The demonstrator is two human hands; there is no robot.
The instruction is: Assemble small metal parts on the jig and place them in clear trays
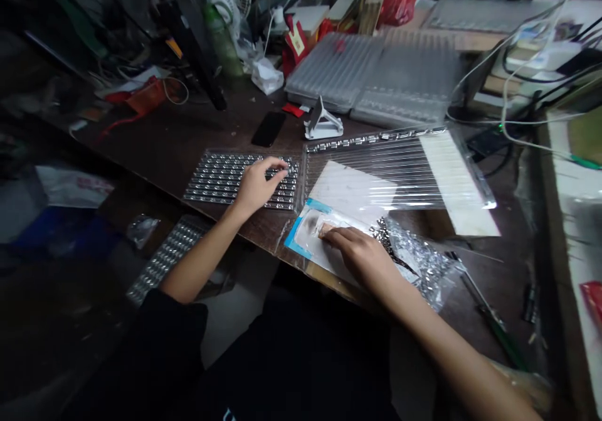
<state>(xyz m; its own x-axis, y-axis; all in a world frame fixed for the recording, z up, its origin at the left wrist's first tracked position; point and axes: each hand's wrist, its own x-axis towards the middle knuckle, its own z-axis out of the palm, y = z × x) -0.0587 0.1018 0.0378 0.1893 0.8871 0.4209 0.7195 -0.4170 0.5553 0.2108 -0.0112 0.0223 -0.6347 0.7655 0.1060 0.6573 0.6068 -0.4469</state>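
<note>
My left hand (258, 186) is over a clear tray filled with rows of small shiny metal parts (216, 176). Its thumb and forefinger are curled together near the tray's right side; anything between them is too small to make out. My right hand (360, 251) rests on a white pad (308, 239) edged with blue tape. Its bent fingertips press together at a small tan piece (325, 229), and what they grip is hidden. Beside that hand lie dark loose metal pieces (388, 242) and a clear plastic bag (423, 261) of small shiny parts.
A larger ribbed clear tray (409, 170) lies behind the pad, with metal parts along its far row. Behind it are a white stand (323, 123), a black phone (269, 129) and stacked plastic trays (338, 69). A green-handled tool (503, 339) lies at right.
</note>
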